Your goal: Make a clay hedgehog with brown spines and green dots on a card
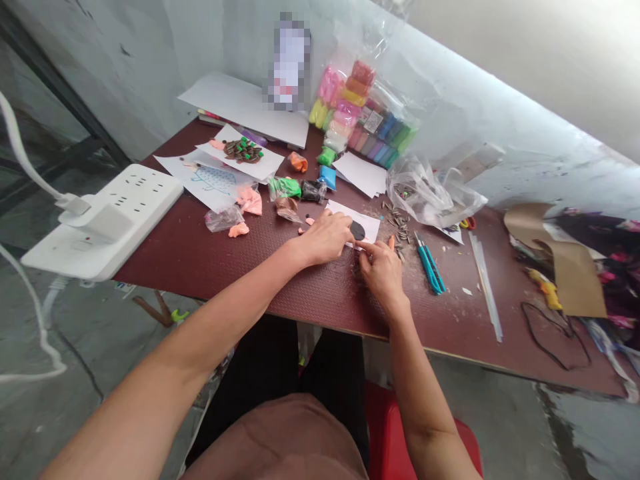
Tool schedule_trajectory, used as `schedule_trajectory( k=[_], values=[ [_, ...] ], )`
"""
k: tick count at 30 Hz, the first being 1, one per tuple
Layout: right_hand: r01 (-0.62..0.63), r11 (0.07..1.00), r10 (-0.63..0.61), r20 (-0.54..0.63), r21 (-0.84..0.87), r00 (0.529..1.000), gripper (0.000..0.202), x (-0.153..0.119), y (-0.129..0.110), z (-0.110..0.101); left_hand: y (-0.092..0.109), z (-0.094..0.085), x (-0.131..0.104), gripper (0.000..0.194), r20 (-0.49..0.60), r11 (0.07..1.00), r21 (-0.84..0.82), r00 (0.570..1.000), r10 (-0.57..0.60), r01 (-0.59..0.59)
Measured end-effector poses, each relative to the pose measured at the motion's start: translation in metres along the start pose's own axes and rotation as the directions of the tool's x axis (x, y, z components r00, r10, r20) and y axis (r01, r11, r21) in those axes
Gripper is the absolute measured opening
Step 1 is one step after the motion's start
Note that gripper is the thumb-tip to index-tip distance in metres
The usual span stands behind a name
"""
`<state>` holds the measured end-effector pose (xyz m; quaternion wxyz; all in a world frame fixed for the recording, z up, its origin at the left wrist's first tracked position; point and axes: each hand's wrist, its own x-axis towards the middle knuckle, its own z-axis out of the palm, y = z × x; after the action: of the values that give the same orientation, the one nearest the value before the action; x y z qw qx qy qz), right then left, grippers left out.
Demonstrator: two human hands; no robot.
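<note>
A small white card (pixel 367 221) lies near the table's front edge, with a flat black oval (pixel 357 231) on it. My left hand (pixel 327 237) rests on the card's left side, its fingers curled beside the oval; whatever they grip is too small to make out. From the right, my right hand (pixel 383 267) reaches to the card's lower edge, index finger stretched out toward the oval and the other fingers bent. Small pink pieces (pixel 309 221) sit left of the card. Striped seeds (pixel 399 223) are scattered to its right.
Teal snips (pixel 431 267) lie right of my right hand. Behind are clay packs (pixel 345 107), a plastic bag (pixel 430 193), a blue packet (pixel 327 177) and seeds on paper (pixel 243 150). A white power strip (pixel 107 220) juts over the left edge.
</note>
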<state>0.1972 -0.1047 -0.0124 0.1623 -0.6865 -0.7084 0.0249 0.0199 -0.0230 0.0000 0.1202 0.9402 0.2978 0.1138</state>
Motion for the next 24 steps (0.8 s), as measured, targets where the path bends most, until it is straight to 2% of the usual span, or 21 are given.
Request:
schedule_trajectory(
  k=[6, 19, 24],
  values=[
    [-0.004, 0.999, 0.007, -0.068, 0.038, 0.998, 0.035, -0.001, 0.004, 0.000, 0.000, -0.002, -0.001, 0.035, 0.032, 1.000, 0.000, 0.999, -0.011, 0.011],
    [-0.023, 0.998, 0.023, 0.006, 0.051, 1.000, 0.033, -0.001, -0.005, -0.002, 0.003, -0.003, 0.000, 0.036, 0.048, 1.000, 0.010, 0.999, -0.025, 0.024],
    [-0.037, 0.985, 0.039, -0.007, 0.170, 0.999, 0.025, 0.000, -0.010, -0.002, 0.001, -0.001, -0.001, 0.034, 0.034, 1.000, 0.027, 0.999, -0.016, 0.015]
  ],
)
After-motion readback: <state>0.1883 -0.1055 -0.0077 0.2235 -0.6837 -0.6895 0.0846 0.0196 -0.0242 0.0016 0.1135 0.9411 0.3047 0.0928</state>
